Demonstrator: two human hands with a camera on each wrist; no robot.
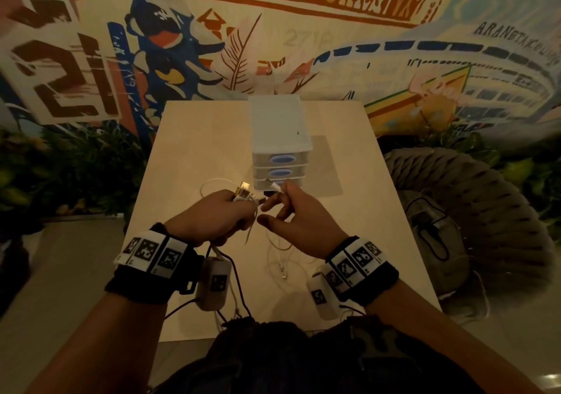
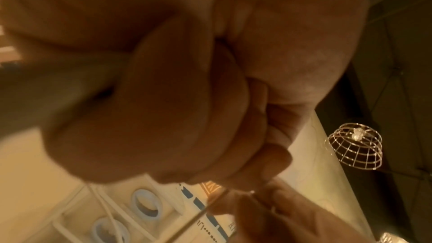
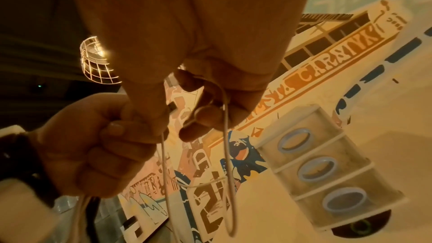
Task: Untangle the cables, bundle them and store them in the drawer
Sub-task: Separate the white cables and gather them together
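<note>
Both hands busy with cables, short of the drawer unit

Left hand [image 1: 212, 214] fists several plug ends; right hand [image 1: 299, 211] pinches one white plug [image 1: 277, 186]. Loose cables [image 1: 283, 261] lie nearer than the drawer unit [image 1: 280, 147], whose drawers look closed. Untangling underway; bundling, storing remain.

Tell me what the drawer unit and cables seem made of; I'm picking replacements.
Drawer unit: looks like matte white plastic, with translucent drawer fronts and glossy blue oval handles. Cables: thin, smooth white sheath that bends into loose loops, probably rubbery plastic; plugs glint, so likely metal.
</note>
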